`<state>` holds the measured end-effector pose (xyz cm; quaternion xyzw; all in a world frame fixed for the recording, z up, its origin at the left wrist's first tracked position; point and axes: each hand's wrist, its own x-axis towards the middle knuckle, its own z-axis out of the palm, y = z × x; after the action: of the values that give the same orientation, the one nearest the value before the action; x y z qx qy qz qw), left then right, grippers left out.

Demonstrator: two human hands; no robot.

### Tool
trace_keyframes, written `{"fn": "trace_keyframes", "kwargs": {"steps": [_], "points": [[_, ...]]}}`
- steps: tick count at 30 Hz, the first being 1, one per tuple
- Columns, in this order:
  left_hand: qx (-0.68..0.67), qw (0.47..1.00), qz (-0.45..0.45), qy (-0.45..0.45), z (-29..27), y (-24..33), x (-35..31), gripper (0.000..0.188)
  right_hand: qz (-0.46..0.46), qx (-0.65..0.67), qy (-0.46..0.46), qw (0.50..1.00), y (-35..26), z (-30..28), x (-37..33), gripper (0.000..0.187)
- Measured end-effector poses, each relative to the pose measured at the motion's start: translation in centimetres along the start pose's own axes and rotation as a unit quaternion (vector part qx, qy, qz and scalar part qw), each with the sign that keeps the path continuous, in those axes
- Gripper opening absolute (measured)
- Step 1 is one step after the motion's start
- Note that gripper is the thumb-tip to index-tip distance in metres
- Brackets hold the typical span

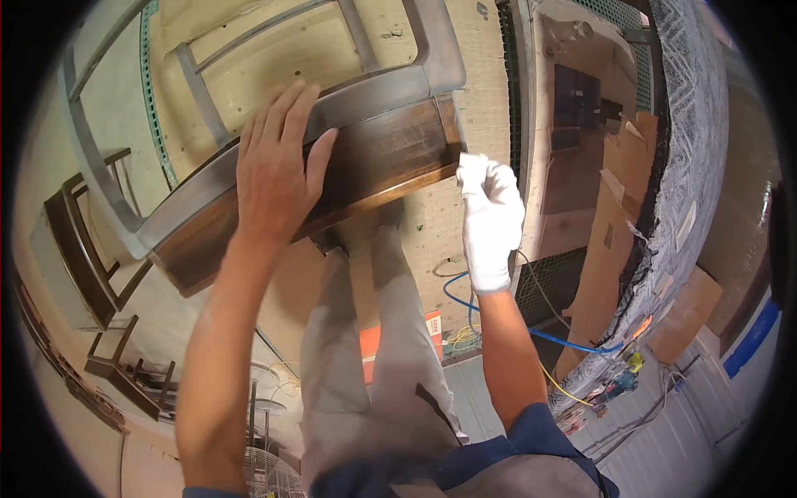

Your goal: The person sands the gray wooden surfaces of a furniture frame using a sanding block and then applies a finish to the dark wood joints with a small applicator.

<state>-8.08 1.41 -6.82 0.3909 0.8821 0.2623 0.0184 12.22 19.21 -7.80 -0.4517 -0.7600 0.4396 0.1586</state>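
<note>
A wooden chair frame [365,98] stands in front of me, greyish on its curved rail and legs, with a dark brown panel [378,153] facing me. My left hand [278,158], bare, lies across the rail and panel with its fingers stretched out and thumb apart. My right hand [491,207] wears a white knitted glove and is at the panel's right end. Its fingers are curled together at the corner. A small pale edge shows at the fingertips, but whether it is a separate thing or the glove cannot be made out.
More dark wooden chair frames [79,241] stand at the left. A long bench edge wrapped in grey patterned covering [693,124] runs along the right, with brown cardboard [627,183] beside it. A blue hose [573,342] and cables cross low at the right. An orange box [369,342] lies behind my legs.
</note>
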Motion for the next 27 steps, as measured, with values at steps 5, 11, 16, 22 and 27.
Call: {"fn": "trace_keyframes", "kwargs": {"steps": [5,11,16,22,27], "points": [[0.095,0.994,0.045,-0.031,5.0,-3.3,-0.4,0.058,-0.037,-0.16,-0.004,0.986,0.8,3.8,2.6,0.017],[0.135,0.99,0.031,-0.014,5.4,-1.9,1.0,0.056,-0.048,-0.163,0.03,0.985,0.2,3.1,3.5,0.022],[0.13,0.991,0.035,-0.008,5.4,-2.5,0.3,0.056,-0.069,-0.122,0.024,0.99,-0.1,4.6,4.3,0.021],[0.125,0.992,0.031,-0.013,5.6,-2.2,0.4,0.057,-0.149,-0.249,0.004,0.957,-1.1,4.4,5.1,0.014],[0.127,0.991,0.032,-0.007,5.3,-2.3,0.5,0.056,-0.148,-0.283,-0.033,0.947,-0.3,3.0,3.4,0.01]]}}
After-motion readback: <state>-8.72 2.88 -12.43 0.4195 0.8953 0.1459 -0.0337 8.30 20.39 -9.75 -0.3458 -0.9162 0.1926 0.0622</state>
